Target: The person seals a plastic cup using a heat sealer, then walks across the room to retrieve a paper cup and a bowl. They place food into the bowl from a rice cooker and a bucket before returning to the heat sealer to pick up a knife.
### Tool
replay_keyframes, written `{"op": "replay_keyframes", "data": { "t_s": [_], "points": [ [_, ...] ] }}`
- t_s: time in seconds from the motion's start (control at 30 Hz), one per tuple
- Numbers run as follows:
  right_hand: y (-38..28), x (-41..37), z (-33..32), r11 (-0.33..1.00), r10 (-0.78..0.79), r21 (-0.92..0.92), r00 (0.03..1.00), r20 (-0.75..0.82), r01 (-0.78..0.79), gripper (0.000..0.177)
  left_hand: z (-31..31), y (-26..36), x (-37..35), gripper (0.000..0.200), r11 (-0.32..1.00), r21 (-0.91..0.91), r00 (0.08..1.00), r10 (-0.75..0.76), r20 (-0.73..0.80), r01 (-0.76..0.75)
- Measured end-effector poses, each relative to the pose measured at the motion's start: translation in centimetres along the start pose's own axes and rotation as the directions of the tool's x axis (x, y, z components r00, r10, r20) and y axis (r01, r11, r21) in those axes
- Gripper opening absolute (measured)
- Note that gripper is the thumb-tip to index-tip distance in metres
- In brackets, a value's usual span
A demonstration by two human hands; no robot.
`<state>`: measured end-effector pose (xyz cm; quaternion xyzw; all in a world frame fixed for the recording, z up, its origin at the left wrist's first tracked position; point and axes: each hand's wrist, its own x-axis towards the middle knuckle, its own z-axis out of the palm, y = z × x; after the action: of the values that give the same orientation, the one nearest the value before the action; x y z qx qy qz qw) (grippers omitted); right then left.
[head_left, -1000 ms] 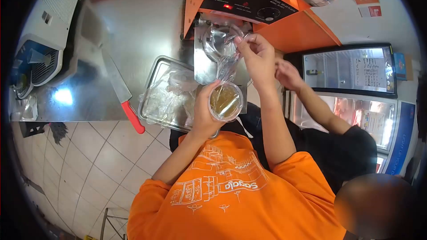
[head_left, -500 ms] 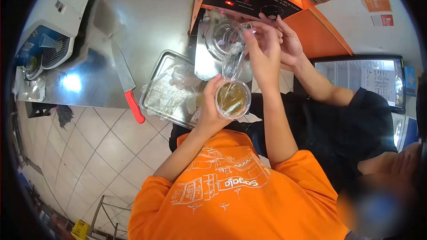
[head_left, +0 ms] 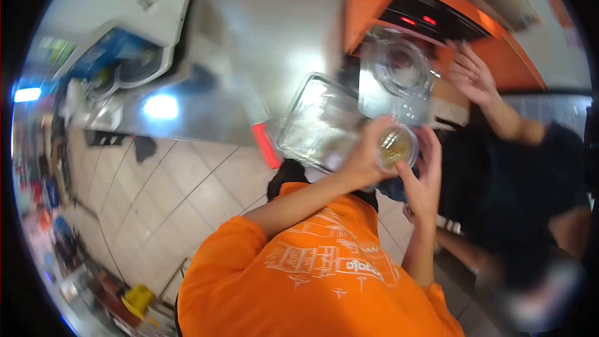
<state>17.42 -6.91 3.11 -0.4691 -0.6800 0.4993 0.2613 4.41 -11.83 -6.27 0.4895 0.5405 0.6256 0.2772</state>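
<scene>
A clear plastic cup [head_left: 397, 148] of yellowish-green liquid is between my two hands, close to my body. My left hand [head_left: 367, 153] wraps round its left side. On the right side, my right hand [head_left: 424, 171] touches the cup with curved fingers. Just above stands the orange sealing machine [head_left: 437, 12], its round metal cup holder [head_left: 402, 65] seen without a cup. A metal tray [head_left: 298, 109] holding crumpled clear plastic lies left of the cup. Motion blurs the view.
A co-worker in dark clothes [head_left: 518, 181] stands at the right, one hand [head_left: 472, 75] raised by the machine. A knife with a red handle [head_left: 266, 146] lies at the counter's edge [head_left: 187, 126]. A white machine [head_left: 140, 6] stands at the upper left.
The view has swung left. My right hand has come down from the plastic film by the machine to the cup. The co-worker's hand has left the knob, and the green lamp no longer shows.
</scene>
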Motion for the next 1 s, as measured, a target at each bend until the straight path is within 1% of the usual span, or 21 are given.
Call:
{"op": "replay_keyframes", "data": {
  "t_s": [0.07,0.1,0.13,0.23,0.27,0.33,0.4,0.43,0.47,0.53,0.57,0.6,0.63,0.67,0.73,0.77,0.8,0.87,0.9,0.93,1.0],
  "points": [
    [0.3,-0.4,1.7,0.997,-0.001,0.074,0.997,0.076,-0.004,0.098,-0.7,-1.0,0.3,0.084,0.989,-0.102,0.992,0.115,0.056,-0.109],
    [0.8,-0.3,2.2,0.996,-0.023,-0.083,0.995,0.098,0.031,0.101,-0.6,-1.7,0.5,0.085,0.99,-0.08,0.989,0.12,0.083,-0.113],
    [-0.2,-0.6,3.9,1.0,0.02,-0.023,0.999,0.047,-0.019,0.104,-0.9,-2.1,0.1,0.085,0.991,-0.073,0.985,0.123,0.117,-0.115],
    [1.3,-0.4,4.8,0.998,0.005,-0.069,1.0,0.01,-0.004,0.094,-3.5,-1.0,0.2,0.096,0.985,-0.171,0.957,0.064,0.284,-0.015],
    [1.0,-0.5,2.7,0.997,0.034,-0.064,0.999,0.009,-0.033,0.091,-2.3,-0.4,0.5,0.096,0.98,-0.198,0.957,0.075,0.281,-0.019],
    [-0.1,-0.4,3.3,0.979,-0.033,-0.199,0.999,0.004,0.033,0.087,-2.7,-0.7,0.0,0.095,0.945,-0.318,0.936,0.177,0.303,-0.076],
    [-1.2,-0.7,3.2,0.966,-0.005,-0.257,0.998,-0.058,-0.01,0.081,-3.1,-2.0,0.1,0.094,0.963,-0.256,0.885,0.185,0.426,-0.078],
    [-2.4,-0.9,3.1,0.914,-0.039,-0.406,0.998,-0.044,0.018,0.082,-3.8,-1.3,0.7,0.091,0.936,-0.353,0.871,0.164,0.462,0.011],
    [-0.6,-0.8,2.5,0.892,-0.14,-0.44,0.989,-0.047,0.105,0.084,-3.3,-1.5,0.9,0.089,0.89,-0.455,0.88,0.19,0.434,0.032],
    [-0.2,-0.7,2.4,0.863,-0.15,-0.499,0.982,-0.112,0.075,0.086,-2.6,0.0,1.4,0.085,0.948,-0.316,0.901,0.109,0.419,0.032],
    [-0.4,-0.7,2.7,0.853,-0.145,-0.52,0.977,-0.156,0.044,0.082,-2.0,0.2,1.5,0.085,0.944,-0.328,0.877,0.139,0.459,0.022],
    [-0.8,-0.7,2.9,0.847,-0.14,-0.53,0.973,-0.184,0.022,0.079,-1.8,0.5,1.2,0.082,0.825,-0.522,0.895,0.048,0.444,0.215],
    [-0.8,-0.7,2.7,0.86,-0.139,-0.511,0.967,-0.213,0.011,0.079,-1.7,0.8,1.0,0.078,0.637,-0.669,0.892,-0.066,0.448,0.384],
    [-0.7,-0.8,2.5,0.851,-0.148,-0.525,0.965,-0.216,0.013,0.076,-1.9,0.9,1.2,0.078,0.644,-0.652,0.878,-0.063,0.475,0.399],
    [-0.6,-1.1,2.0,0.854,-0.157,-0.52,0.959,-0.237,0.011,0.072,-2.4,1.5,2.4,0.065,0.483,-0.695,0.846,-0.307,0.435,0.533],
    [-0.5,-1.2,1.8,0.855,-0.159,-0.517,0.964,-0.213,0.027,0.07,-1.9,1.6,3.3,0.049,0.565,-0.597,0.82,-0.443,0.363,0.57],
    [-0.2,-1.3,1.7,0.856,-0.159,-0.515,0.97,-0.185,0.042,0.068,-1.7,2.1,4.3,0.049,0.572,-0.58,0.813,-0.445,0.376,0.581],
    [0.4,-1.3,1.5,0.849,-0.209,-0.523,0.959,-0.19,0.082,0.068,-1.2,2.4,6.1,0.035,0.834,-0.193,0.797,-0.385,0.465,0.516],
    [0.2,-1.3,1.5,0.83,-0.236,-0.547,0.957,-0.172,0.107,0.068,-0.3,1.9,6.8,0.028,0.882,-0.203,0.856,-0.319,0.406,0.425],
    [0.0,-1.2,1.4,0.81,-0.263,-0.572,0.953,-0.152,0.132,0.068,-0.1,1.6,6.8,0.028,0.884,-0.188,0.851,-0.323,0.415,0.427],
    [-0.3,-1.0,1.3,0.81,-0.252,-0.575,0.953,-0.171,0.111,0.066,0.3,1.7,7.1,0.024,0.923,-0.067,0.898,-0.35,0.268,0.379]
  ]
}}
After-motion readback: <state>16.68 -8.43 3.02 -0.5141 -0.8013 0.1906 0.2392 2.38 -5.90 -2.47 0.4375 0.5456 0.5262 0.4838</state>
